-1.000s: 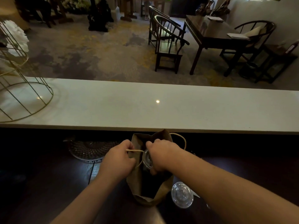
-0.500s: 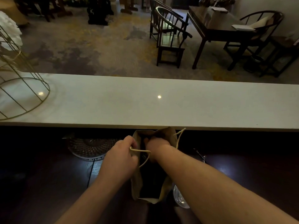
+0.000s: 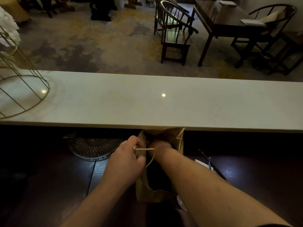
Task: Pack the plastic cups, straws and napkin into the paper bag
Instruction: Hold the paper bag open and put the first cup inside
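The brown paper bag (image 3: 144, 190) stands open on the dark wooden table. My left hand (image 3: 126, 159) grips its left rim by the rope handle. My right hand (image 3: 159, 148) reaches down into the bag's mouth, its fingers hidden inside, so I cannot see what it holds. Part of a clear plastic cup (image 3: 181, 203) shows on the table under my right forearm, just right of the bag. A white napkin (image 3: 202, 163) and thin dark straws (image 3: 213, 166) lie further right.
A raised white counter ledge (image 3: 164, 104) runs across just behind the bag. A gold wire stand (image 3: 24, 89) sits on its left end. A round textured glass plate (image 3: 93, 146) lies left of the bag. Chairs and a table stand beyond.
My right hand, which held a lidded cup at the bag's mouth, has gone down into the bag and the cup is out of sight. The left hand keeps hold of the rim.
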